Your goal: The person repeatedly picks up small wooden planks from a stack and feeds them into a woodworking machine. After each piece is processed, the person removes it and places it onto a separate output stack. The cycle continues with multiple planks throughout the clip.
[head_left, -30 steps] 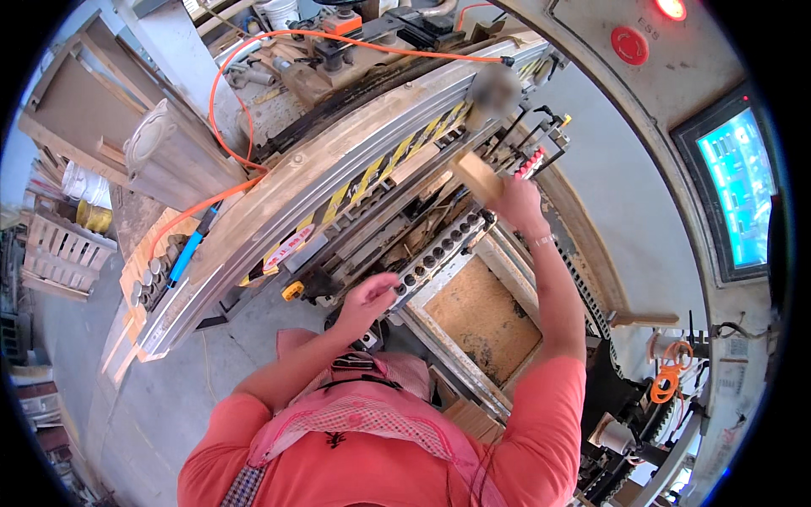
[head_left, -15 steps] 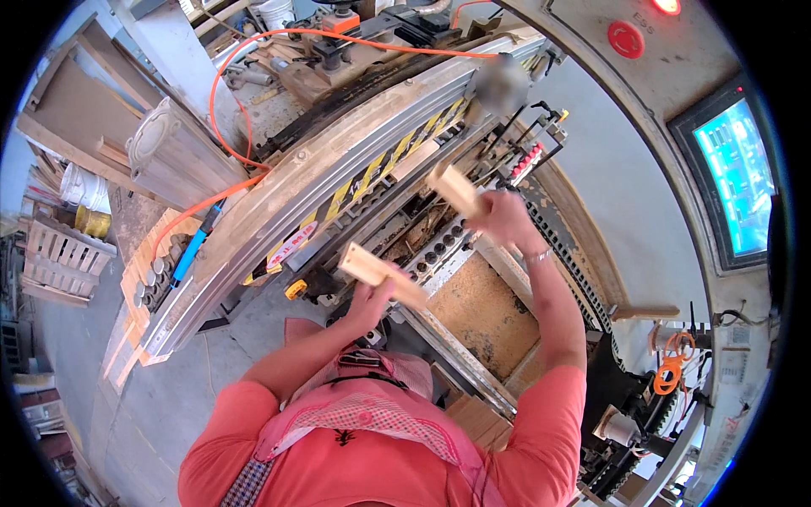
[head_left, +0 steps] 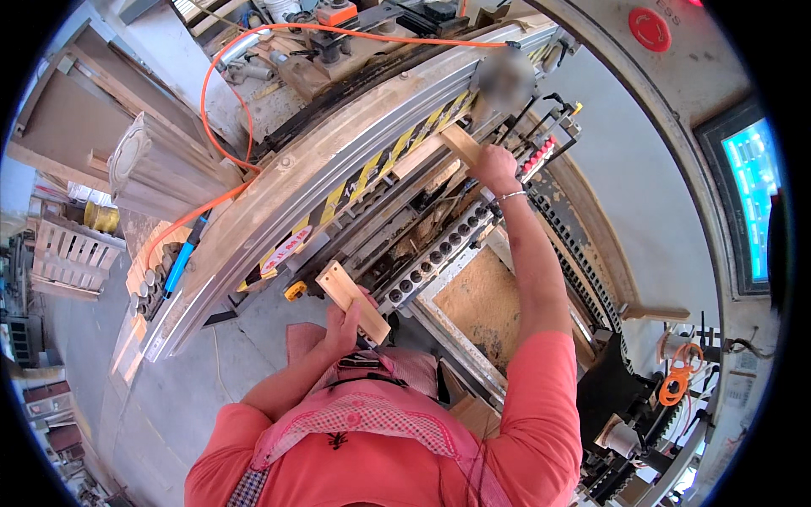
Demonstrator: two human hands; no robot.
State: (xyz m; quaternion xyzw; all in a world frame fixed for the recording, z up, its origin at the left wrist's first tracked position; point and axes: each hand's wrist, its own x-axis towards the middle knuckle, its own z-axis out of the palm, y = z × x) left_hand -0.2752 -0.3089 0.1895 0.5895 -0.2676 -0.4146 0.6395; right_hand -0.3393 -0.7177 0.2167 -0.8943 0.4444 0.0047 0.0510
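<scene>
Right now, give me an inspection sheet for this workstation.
Surface: long curved machine rail with yellow-black hazard stripes; sawdust tray beside a row of round holes.
Job's things: two pale wooden blocks, one near the chest, one at the machine.
Clutter: wood offcuts and mouldings at left.
Hands: left hand holds the near block; right hand holds the far block.
Cables: orange cable looping over the rail; orange coil at right.
Surroundings: red button, lit screen, pallets.

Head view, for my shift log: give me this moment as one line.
left hand: holds wooden block near chest | right hand: holds second wooden block at machine rail | sawdust bin below
</scene>
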